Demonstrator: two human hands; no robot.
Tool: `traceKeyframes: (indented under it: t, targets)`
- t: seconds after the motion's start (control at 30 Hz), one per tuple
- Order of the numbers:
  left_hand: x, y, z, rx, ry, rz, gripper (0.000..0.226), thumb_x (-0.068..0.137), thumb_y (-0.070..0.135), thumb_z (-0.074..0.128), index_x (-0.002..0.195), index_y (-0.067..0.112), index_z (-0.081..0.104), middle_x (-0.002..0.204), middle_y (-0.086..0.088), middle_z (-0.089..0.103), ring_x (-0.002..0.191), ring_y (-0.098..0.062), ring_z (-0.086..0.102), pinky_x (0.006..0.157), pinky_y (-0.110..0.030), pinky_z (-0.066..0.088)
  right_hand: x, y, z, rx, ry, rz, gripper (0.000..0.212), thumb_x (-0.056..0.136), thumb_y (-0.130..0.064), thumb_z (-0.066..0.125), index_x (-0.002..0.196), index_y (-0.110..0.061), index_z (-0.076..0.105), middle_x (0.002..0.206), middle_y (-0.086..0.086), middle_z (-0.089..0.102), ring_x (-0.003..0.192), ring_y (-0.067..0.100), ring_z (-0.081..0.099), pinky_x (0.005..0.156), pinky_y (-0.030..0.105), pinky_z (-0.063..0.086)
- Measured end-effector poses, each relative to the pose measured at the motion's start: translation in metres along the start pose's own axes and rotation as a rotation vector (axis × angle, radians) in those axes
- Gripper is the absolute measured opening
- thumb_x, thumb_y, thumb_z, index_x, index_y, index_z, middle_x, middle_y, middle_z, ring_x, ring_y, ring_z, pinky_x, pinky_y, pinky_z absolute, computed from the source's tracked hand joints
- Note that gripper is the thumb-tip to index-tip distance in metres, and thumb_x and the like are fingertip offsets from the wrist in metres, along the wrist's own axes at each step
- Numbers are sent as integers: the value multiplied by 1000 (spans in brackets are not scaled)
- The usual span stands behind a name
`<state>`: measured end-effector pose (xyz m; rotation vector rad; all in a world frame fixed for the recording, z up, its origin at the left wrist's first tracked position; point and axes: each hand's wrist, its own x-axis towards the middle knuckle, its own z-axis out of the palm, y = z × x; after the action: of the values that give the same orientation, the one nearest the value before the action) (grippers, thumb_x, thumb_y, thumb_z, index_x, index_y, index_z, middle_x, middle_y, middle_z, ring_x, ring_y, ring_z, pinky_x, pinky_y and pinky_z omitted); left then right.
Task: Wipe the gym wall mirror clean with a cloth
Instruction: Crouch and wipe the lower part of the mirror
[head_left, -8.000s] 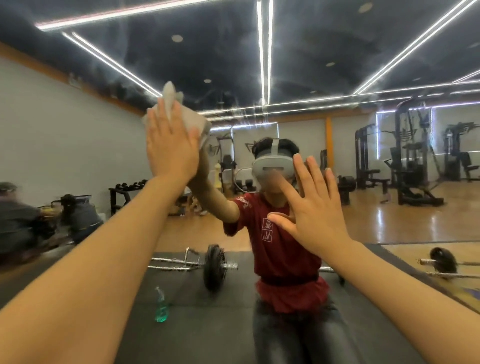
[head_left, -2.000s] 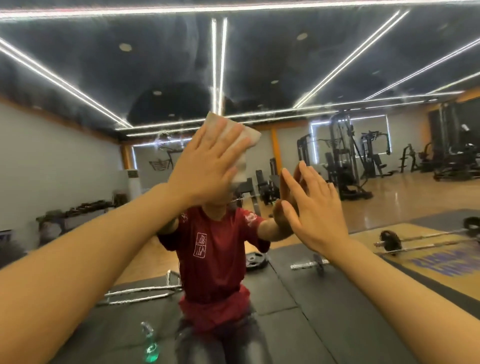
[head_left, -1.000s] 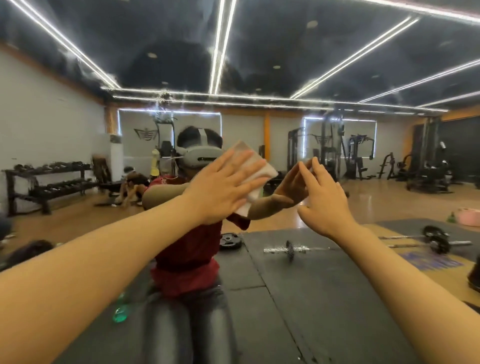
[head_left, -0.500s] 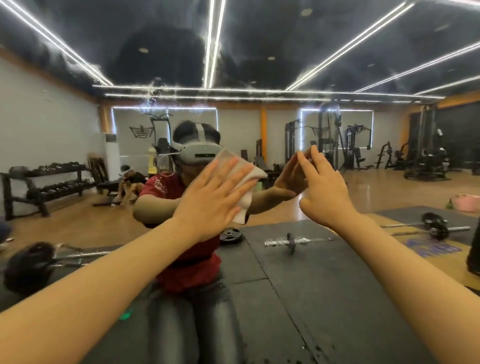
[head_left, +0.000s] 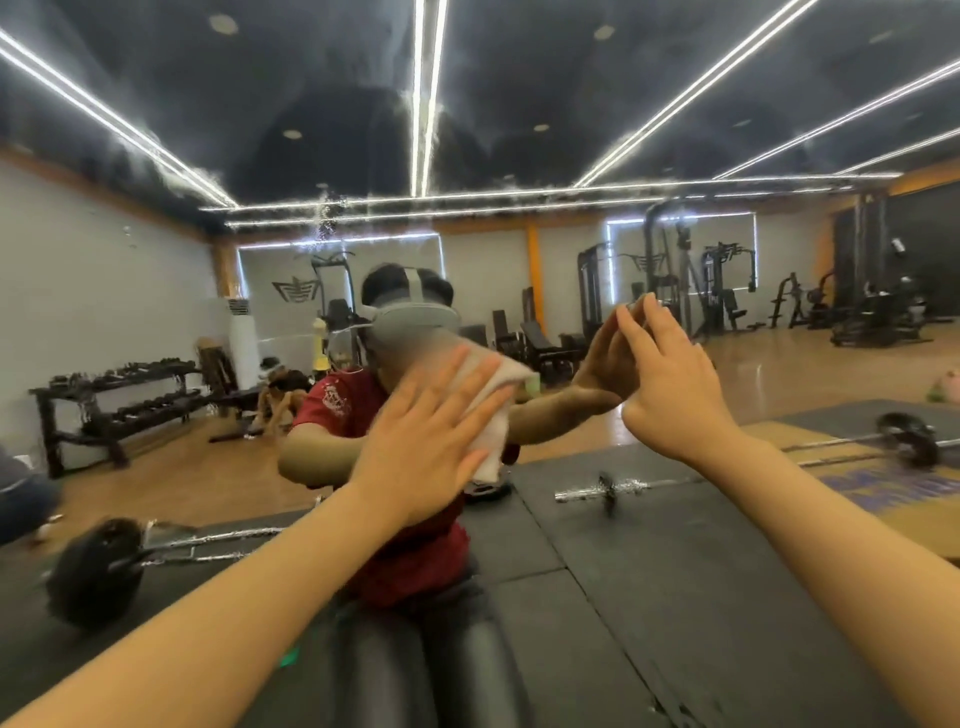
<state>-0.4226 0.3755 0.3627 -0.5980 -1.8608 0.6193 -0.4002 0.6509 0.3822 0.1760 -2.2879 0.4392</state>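
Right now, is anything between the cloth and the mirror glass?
Nothing visible. The left hand presses the white cloth flat against the mirror with straight fingers; the right hand rests on the glass beside it, apart from the cloth.

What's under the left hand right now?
The white cloth, pressed flat against the mirror by the left hand. The glass beneath the cloth is covered, so its cleanliness cannot be seen.

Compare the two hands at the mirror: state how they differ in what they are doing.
The left hand presses a white folded cloth flat against the glass of the gym wall mirror; the right hand carries nothing and meets the glass bare. The left hand sits lower than the right hand. Both have straight, spread fingers.
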Motion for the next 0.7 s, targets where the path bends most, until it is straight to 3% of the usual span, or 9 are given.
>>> traceKeyframes:
  t: [0.13,0.37,0.47,0.57,0.7]
  targets:
    - [-39,-16,6,9,42,-4,67,97,47,33,157,22,18,165,-9,10,151,-35,5,121,-54,11,-1,-2,1,0,3,1,100,80,-7,65,158,-27,5,165,1,-8,151,21,-8,121,54,11]
    - [59,-24,-9,-17,50,-216,70,96,53,17,158,26,0,165,-8,-4,151,-35,-6,121,-54,5,1,0,-3,-32,-12,-2,96,82,-10,63,157,-29,7,165,1,-7,152,22,-5,121,55,12]
    - [58,-22,-9,-13,54,-202,68,99,52,19,158,26,0,165,-8,-5,151,-35,-6,121,-54,4,-1,-2,3,-4,51,-44,90,86,-31,67,157,-31,10,165,5,-4,152,25,-2,120,57,13]
    - [38,-22,-6,14,50,-121,66,99,52,20,158,26,3,165,-9,-4,151,-35,-6,121,-54,4,-15,-21,25,27,109,-125,101,80,-62,66,154,-39,3,165,5,-10,151,24,-10,120,52,6]
    - [-9,-48,-5,62,12,-27,66,98,52,22,158,26,12,165,-9,4,151,-36,2,121,-53,8,-21,-49,52,1,94,-122,111,64,-88,40,156,-39,0,163,7,-17,150,28,-16,117,58,6]
